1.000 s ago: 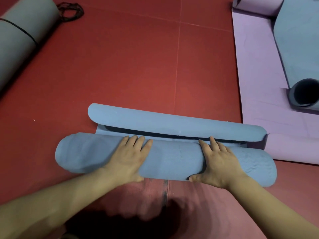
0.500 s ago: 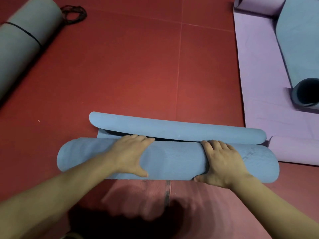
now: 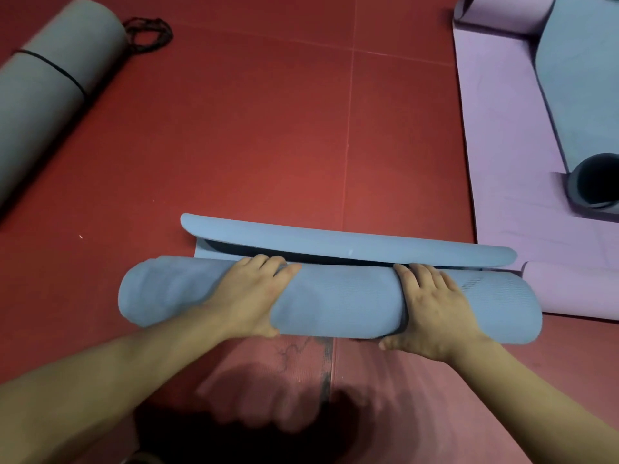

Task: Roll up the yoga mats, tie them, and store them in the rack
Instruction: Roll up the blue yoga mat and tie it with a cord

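A light blue yoga mat point(image 3: 338, 303) lies rolled into a thick roll across the red floor in front of me. Its last free end point(image 3: 348, 244) curls upward just beyond the roll. My left hand point(image 3: 249, 293) lies over the roll left of the middle, fingers curled over the top and thumb on the near side. My right hand point(image 3: 432, 309) grips the roll right of the middle in the same way. A grey rolled mat point(image 3: 43, 95) with a black tie around it lies at the far left.
A black cord point(image 3: 147, 33) lies on the red floor point(image 3: 268, 135) by the grey roll's end. A purple mat point(image 3: 495, 155) is spread at the right, with a blue-grey partly rolled mat point(image 3: 582, 95) on it. My shadow falls near the bottom edge.
Both hands have pushed the blue roll further away from me. The flat strip between the roll and the curled end has shrunk to almost nothing.
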Demonstrator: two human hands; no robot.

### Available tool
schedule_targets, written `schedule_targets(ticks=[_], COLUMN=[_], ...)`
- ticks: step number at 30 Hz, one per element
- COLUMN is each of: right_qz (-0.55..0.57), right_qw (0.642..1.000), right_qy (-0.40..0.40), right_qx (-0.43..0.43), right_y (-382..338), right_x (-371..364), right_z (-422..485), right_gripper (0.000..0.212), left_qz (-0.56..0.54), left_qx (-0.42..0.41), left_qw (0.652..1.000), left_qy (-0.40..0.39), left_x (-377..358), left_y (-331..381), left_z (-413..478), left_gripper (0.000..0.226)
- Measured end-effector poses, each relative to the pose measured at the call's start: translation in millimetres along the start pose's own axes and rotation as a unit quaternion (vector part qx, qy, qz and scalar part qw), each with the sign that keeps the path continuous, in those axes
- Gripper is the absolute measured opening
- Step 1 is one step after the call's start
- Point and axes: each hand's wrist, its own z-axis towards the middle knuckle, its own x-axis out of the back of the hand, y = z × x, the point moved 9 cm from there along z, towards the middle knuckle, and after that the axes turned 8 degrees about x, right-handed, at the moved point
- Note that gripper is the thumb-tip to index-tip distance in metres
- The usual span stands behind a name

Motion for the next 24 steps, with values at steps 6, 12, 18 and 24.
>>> schedule_targets(ticks=[6, 12, 18, 24], right_qz=[0.016, 0.008, 0.009, 0.004], right_qw=[1.0, 1.0, 1.0, 1.0], right_qy=[0.01, 0.015, 0.022, 0.009], right_qx=[0.018, 0.021, 0.021, 0.007], right_y=[1.2, -0.1, -2.9, 1.6], right_x=[-0.3, 1.5, 0.0, 1.1], right_z=[-0.1, 1.5, -2.4, -0.3], right_gripper=[0.135, 0.127, 0.127, 0.139], left_qz=[-0.066, -0.017, 0.039, 0.037], left_qx=[-0.005, 0.003, 0.025, -0.02], left_qw=[0.994, 1.0, 0.998, 0.999], left_qy=[-0.084, -0.022, 0.037, -0.024], left_x=[-3.1, -4.8, -20.6, -2.9], left_y=[-7.9, 0.2, 16.1, -0.3], left_z=[9.6, -10.7, -23.2, 7.5], left_gripper=[0.118, 0.123, 0.141, 0.122])
